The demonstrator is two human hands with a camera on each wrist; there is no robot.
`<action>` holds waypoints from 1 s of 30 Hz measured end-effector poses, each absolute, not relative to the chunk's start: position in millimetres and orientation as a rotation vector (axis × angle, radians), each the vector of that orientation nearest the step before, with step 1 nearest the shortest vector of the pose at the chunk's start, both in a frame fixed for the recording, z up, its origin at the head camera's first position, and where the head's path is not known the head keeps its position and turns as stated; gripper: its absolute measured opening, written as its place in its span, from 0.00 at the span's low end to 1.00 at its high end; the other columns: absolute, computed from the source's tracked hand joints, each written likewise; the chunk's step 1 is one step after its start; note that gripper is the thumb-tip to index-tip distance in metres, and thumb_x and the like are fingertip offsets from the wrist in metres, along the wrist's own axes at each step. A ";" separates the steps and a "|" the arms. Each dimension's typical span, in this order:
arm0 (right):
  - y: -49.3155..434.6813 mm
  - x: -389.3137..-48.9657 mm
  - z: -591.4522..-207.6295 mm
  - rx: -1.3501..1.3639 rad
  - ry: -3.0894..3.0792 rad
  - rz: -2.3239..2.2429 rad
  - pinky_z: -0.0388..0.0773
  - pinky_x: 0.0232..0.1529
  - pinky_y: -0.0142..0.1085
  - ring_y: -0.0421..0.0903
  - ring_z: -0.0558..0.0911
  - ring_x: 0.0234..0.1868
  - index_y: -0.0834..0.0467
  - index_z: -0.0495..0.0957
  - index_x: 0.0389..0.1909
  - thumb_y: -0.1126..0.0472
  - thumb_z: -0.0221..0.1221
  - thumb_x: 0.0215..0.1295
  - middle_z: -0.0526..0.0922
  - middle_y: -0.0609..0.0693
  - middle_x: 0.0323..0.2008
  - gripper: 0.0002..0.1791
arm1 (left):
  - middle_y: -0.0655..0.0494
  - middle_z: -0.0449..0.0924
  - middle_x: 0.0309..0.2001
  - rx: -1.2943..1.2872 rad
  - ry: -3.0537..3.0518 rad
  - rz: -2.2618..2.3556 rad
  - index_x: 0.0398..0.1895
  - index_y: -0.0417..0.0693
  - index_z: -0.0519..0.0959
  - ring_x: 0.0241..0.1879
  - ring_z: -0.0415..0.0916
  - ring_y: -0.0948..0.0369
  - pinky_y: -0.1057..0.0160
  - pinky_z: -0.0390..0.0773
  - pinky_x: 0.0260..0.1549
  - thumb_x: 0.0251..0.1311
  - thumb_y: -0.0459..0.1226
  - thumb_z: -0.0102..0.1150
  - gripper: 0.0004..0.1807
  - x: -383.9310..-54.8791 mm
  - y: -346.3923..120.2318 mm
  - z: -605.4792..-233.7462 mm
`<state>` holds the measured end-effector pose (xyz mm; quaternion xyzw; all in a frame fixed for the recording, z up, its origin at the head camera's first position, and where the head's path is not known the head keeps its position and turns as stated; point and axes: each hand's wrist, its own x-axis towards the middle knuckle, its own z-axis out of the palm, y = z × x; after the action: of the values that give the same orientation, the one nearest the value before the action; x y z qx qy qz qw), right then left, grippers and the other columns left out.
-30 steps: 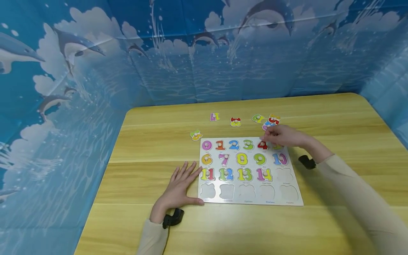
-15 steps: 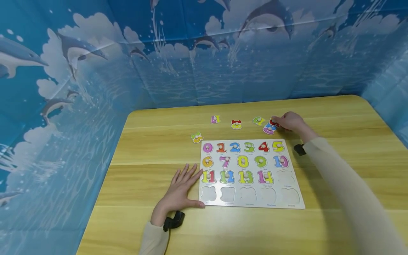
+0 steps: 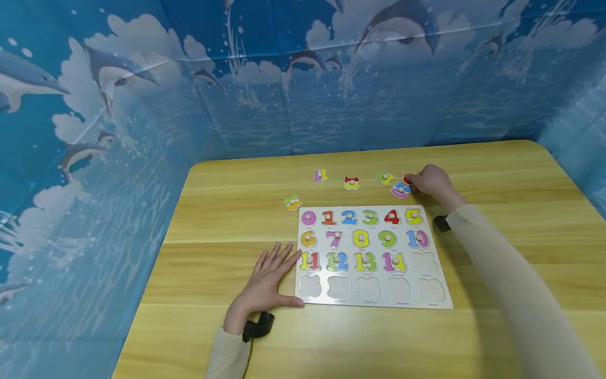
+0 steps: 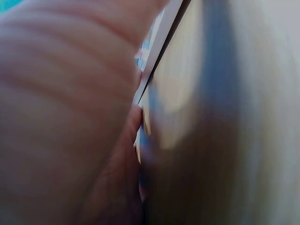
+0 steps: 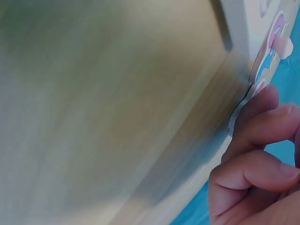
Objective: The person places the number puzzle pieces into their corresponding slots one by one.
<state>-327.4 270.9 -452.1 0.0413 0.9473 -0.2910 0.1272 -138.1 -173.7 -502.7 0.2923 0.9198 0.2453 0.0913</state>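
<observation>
A white number puzzle board (image 3: pixel 374 295) lies on the table, with knobbed number pieces filling its upper rows through 14. My left hand (image 3: pixel 265 287) rests spread at its left edge, fingertips and thumb touching the border. Beyond the board's far right corner, my right hand (image 3: pixel 432 181) pinches a red number piece (image 3: pixel 406 179), mostly hidden by the fingers; an earlier frame shows it as a 15. Beside it lies a blue and purple number piece (image 3: pixel 401 190), whose knob (image 5: pixel 282 47) stands out in the right wrist view. A green and yellow number piece (image 3: pixel 385 178) is just left.
More loose pieces lie behind the board: a red and yellow one (image 3: pixel 352 183), a purple and yellow one (image 3: pixel 320 175), and a green and orange one (image 3: pixel 292 203). Bare recesses (image 3: pixel 369 288) line the board's bottom row. A dolphin-print cloth (image 3: pixel 303 116) hangs behind the table (image 3: pixel 199 273).
My right hand has moved from above the board's top right to the loose pieces behind it and taken hold of the red number piece. The left hand stays put.
</observation>
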 end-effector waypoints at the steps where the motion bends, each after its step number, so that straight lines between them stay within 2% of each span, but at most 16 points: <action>1: 271.4 -326.4 -451.2 0.113 2.770 -0.837 0.62 0.20 0.38 0.46 0.68 0.15 0.59 0.74 0.11 0.48 0.50 0.70 0.68 0.48 0.09 0.28 | 0.56 0.37 0.76 0.866 2.729 0.729 0.76 0.58 0.48 0.73 0.27 0.52 0.50 0.28 0.67 0.42 0.65 0.66 0.59 -138.1 -173.4 -502.8; 4: 274.3 -323.4 -448.4 0.098 2.810 -0.826 0.61 0.20 0.38 0.46 0.68 0.16 0.59 0.73 0.13 0.49 0.50 0.70 0.70 0.49 0.10 0.26 | 0.56 0.37 0.76 0.855 2.719 0.729 0.76 0.59 0.48 0.73 0.26 0.53 0.51 0.28 0.67 0.42 0.65 0.66 0.59 -138.0 -172.7 -503.0; 11: 286.6 -307.1 -435.0 -0.103 2.792 -0.885 0.65 0.22 0.40 0.49 0.70 0.20 0.66 0.74 0.33 0.48 0.52 0.70 0.79 0.54 0.21 0.22 | 0.56 0.37 0.76 0.856 2.716 0.723 0.76 0.59 0.47 0.73 0.26 0.53 0.51 0.28 0.67 0.42 0.65 0.66 0.60 -137.8 -171.6 -501.7; 14: 290.9 -294.1 -428.0 -0.239 2.693 -0.877 0.68 0.19 0.40 0.51 0.70 0.17 0.65 0.73 0.38 0.47 0.53 0.70 0.78 0.56 0.22 0.21 | 0.55 0.37 0.76 0.860 2.729 0.725 0.76 0.59 0.48 0.73 0.27 0.52 0.50 0.29 0.67 0.42 0.66 0.65 0.59 -137.6 -172.0 -499.8; 21: 293.7 -250.9 -422.4 -0.506 2.425 -0.847 0.71 0.17 0.38 0.52 0.70 0.11 0.60 0.74 0.37 0.49 0.58 0.66 0.75 0.53 0.16 0.16 | 0.53 0.40 0.75 0.849 2.737 0.745 0.75 0.56 0.50 0.73 0.30 0.50 0.48 0.30 0.67 0.41 0.65 0.67 0.59 -136.5 -172.1 -496.9; 25: 295.1 -228.2 -427.5 -0.549 2.308 -0.845 0.70 0.16 0.35 0.46 0.70 0.10 0.57 0.74 0.34 0.50 0.59 0.65 0.72 0.48 0.12 0.13 | 0.54 0.38 0.75 0.834 2.728 0.733 0.75 0.58 0.49 0.73 0.28 0.51 0.49 0.29 0.67 0.40 0.65 0.67 0.60 -136.5 -171.3 -497.5; 30: 294.3 -204.7 -437.9 -0.538 2.206 -0.883 0.70 0.13 0.32 0.41 0.70 0.11 0.57 0.75 0.32 0.52 0.61 0.64 0.72 0.46 0.12 0.12 | 0.54 0.39 0.75 0.839 2.730 0.736 0.75 0.57 0.50 0.73 0.29 0.51 0.49 0.29 0.67 0.41 0.65 0.67 0.59 -136.8 -170.2 -497.1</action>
<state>-204.7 294.3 -437.9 -0.2071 0.8497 -0.3402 0.3455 -136.8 -170.2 -497.1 0.2833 0.9213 0.2484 0.0960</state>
